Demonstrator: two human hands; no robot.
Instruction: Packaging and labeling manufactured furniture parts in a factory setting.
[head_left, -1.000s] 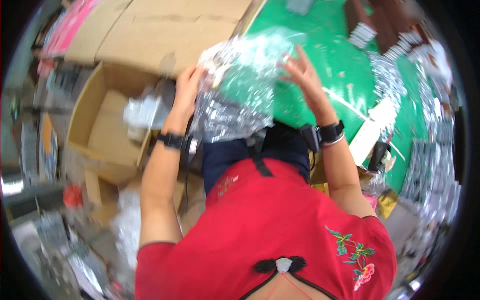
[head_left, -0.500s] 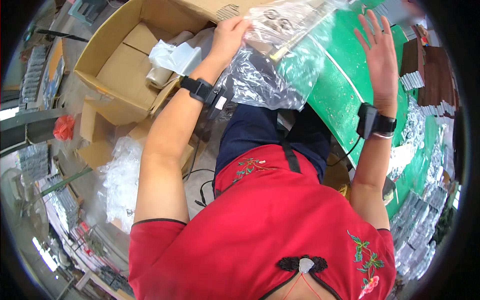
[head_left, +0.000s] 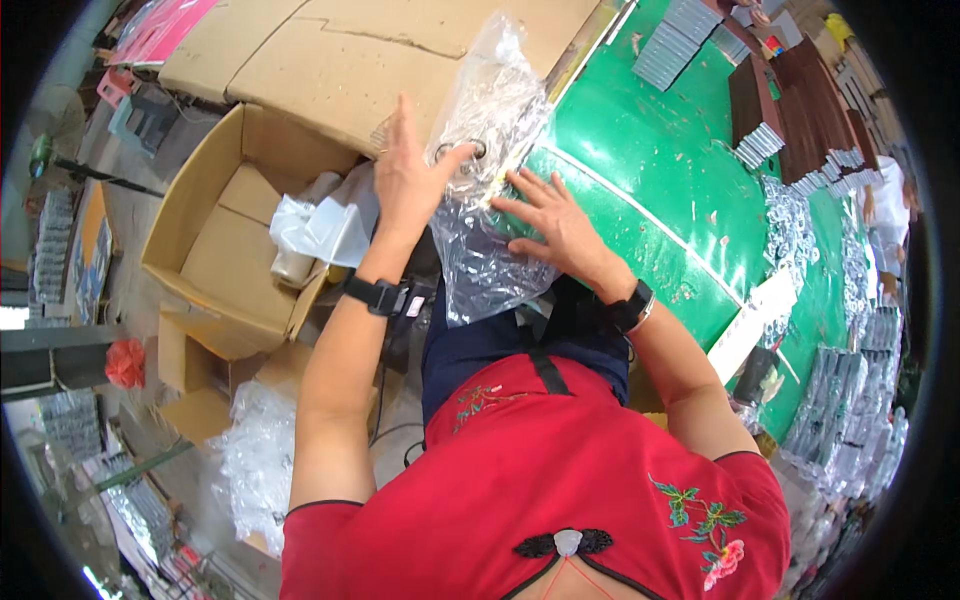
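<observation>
A clear plastic bag lies over the near corner of the table, its lower end hanging toward my lap. Dark ring shapes show at its middle; whether they are inside it or printed on it I cannot tell. My left hand is open over the bag's left side, the thumb stretched across the ring shapes. On the bag's right edge rest the spread fingertips of my right hand, palm down. Both wrists wear black straps.
The green tabletop meets a cardboard sheet at the far left. Below left stands an open carton holding a roll and white plastic. Silver bar stacks and brown stacks occupy the right. Crumpled plastic lies at lower left.
My right hand has come down from its raised place at the right onto the bag. My left hand has let go of the bag's edge and spread its fingers. The view has shifted.
</observation>
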